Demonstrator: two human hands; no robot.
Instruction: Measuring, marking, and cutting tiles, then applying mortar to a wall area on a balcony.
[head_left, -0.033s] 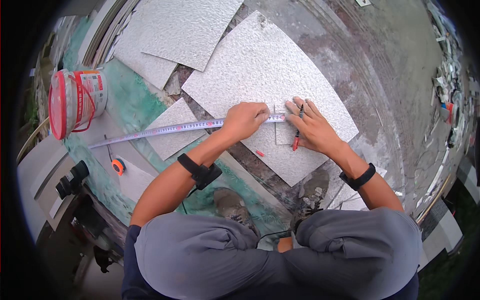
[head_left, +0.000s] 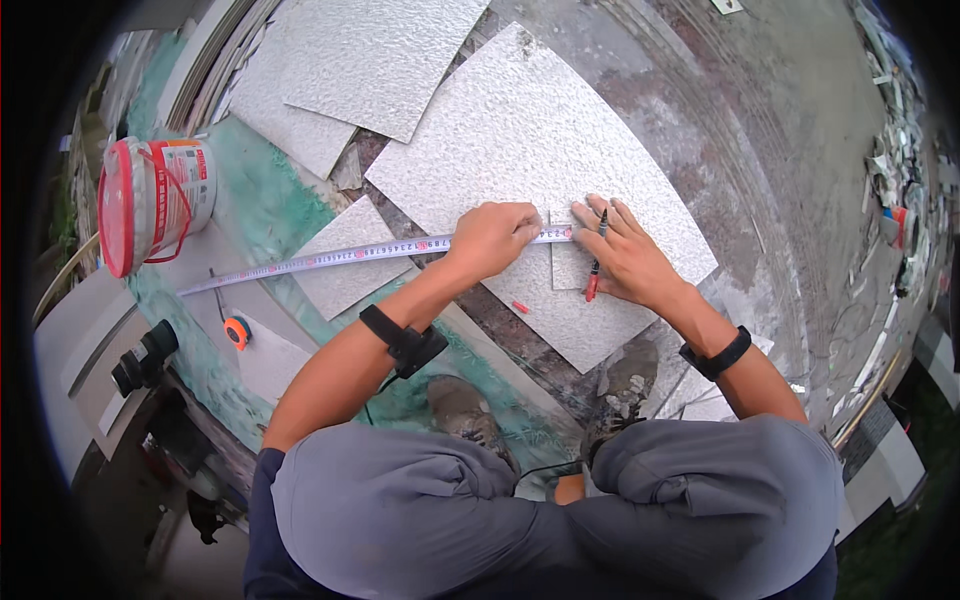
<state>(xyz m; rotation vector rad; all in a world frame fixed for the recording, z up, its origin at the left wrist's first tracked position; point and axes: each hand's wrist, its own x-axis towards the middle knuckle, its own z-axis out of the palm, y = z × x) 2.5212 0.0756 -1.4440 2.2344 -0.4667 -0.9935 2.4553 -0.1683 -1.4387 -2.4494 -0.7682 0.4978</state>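
Observation:
My left hand [head_left: 492, 238] is closed on a pale measuring blade [head_left: 350, 256], which stretches leftward across two textured silver-white boards. My right hand [head_left: 625, 255] holds a red-and-black marker [head_left: 598, 270] between thumb and fingers, its other fingertips spread on a small board piece [head_left: 565, 268] by the blade's right end. That piece lies over a large board [head_left: 520, 120] with a curved right edge. A red cap [head_left: 519, 306] rests below my left hand. A smaller board [head_left: 340, 290] lies beneath the blade at left.
A red-and-white bucket [head_left: 170, 200], an orange tape measure [head_left: 237, 332] and a black cylindrical object [head_left: 145, 358] are at left. Further boards [head_left: 380, 50] lie at the top. My shoes [head_left: 460, 410] are below the boards. Scattered debris [head_left: 885, 160] lines the far right.

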